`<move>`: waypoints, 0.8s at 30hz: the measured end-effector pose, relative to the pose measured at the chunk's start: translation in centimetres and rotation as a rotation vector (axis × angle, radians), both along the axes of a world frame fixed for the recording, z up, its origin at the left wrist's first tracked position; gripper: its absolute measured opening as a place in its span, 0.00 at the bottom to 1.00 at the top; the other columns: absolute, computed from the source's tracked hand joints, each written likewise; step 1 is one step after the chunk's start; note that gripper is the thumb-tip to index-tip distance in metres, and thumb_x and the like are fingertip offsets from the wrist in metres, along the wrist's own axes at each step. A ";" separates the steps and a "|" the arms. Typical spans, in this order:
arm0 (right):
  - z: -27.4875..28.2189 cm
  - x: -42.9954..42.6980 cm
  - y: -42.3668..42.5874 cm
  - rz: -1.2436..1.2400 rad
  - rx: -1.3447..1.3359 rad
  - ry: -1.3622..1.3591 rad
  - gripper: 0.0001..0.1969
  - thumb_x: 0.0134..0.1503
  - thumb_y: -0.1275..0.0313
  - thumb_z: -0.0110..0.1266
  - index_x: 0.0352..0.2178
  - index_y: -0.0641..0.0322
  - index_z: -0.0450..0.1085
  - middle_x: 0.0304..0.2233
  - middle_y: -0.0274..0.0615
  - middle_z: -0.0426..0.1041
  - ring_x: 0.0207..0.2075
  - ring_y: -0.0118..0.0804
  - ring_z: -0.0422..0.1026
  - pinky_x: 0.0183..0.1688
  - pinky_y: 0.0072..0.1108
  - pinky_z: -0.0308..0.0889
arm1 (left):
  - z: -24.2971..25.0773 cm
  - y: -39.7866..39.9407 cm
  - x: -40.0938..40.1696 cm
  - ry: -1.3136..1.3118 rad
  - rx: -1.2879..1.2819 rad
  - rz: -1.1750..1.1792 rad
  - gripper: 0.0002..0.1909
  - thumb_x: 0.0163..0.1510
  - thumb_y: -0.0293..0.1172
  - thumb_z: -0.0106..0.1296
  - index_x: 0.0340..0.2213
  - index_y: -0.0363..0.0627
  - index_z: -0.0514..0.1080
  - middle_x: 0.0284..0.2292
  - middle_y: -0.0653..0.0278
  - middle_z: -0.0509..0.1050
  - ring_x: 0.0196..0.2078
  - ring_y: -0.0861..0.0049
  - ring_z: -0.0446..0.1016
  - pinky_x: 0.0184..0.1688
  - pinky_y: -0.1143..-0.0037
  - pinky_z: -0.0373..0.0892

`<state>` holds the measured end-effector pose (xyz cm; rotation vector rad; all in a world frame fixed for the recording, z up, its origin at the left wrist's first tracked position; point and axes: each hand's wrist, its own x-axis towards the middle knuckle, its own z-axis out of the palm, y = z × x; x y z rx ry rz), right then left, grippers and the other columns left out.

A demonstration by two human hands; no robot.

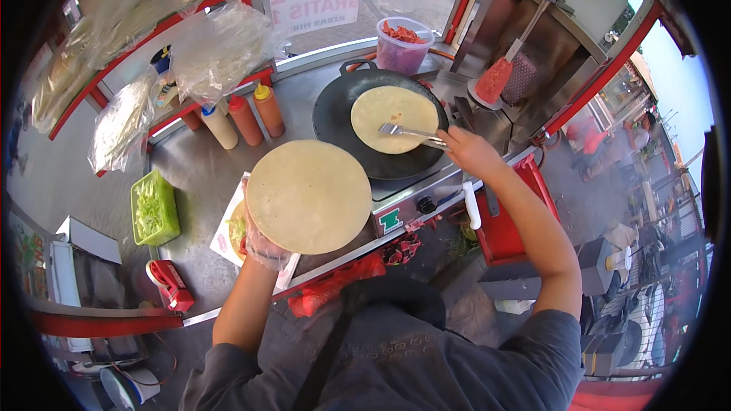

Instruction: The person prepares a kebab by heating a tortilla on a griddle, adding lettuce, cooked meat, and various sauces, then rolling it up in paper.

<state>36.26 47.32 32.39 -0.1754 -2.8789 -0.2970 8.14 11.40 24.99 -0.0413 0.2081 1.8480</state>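
Note:
My left hand [265, 245], in a clear plastic glove, holds a flat round tortilla [310, 197] raised over the counter. My bare right hand [465, 148] is closed on metal tongs [411, 132], whose tips rest on a second tortilla [394, 108] lying in the black griddle pan [337, 137]. Partly hidden behind my left hand, another flatbread [236, 228] with shredded lettuce on it lies on white paper [224, 240]. A green basket of shredded lettuce [149, 211] stands to the left.
Behind the raised tortilla stand squeeze bottles of sauce [245, 120]. A tub of red food [404, 48] is behind the pan, and a vertical meat spit [494, 83] to its right. A white-handled knife [472, 205] lies at the counter edge, a red tape dispenser [171, 285] at the left corner.

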 end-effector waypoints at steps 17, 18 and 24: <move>-1.7 2.4 -4.1 -0.249 -0.605 0.224 0.29 0.56 0.70 0.63 0.58 0.67 0.68 0.27 0.54 0.74 0.24 0.48 0.73 0.29 0.31 0.67 | 5.9 -4.8 -11.1 0.341 0.080 0.750 0.41 0.59 0.64 0.49 0.60 0.43 0.66 0.58 0.51 0.72 0.59 0.54 0.71 0.60 0.48 0.68; -2.4 2.5 -4.3 -0.253 -0.592 0.218 0.26 0.56 0.69 0.63 0.56 0.66 0.70 0.27 0.56 0.75 0.26 0.50 0.75 0.30 0.33 0.67 | 5.7 -3.8 -13.3 0.369 0.074 0.798 0.40 0.59 0.63 0.49 0.60 0.42 0.66 0.58 0.52 0.72 0.59 0.54 0.72 0.60 0.49 0.69; -1.7 7.3 -1.4 -0.703 -0.551 0.605 0.21 0.60 0.62 0.60 0.51 0.62 0.74 0.28 0.59 0.77 0.30 0.58 0.78 0.35 0.40 0.71 | 7.8 4.1 -26.3 0.496 0.015 1.112 0.32 0.57 0.51 0.48 0.54 0.37 0.69 0.52 0.52 0.76 0.55 0.57 0.75 0.57 0.53 0.72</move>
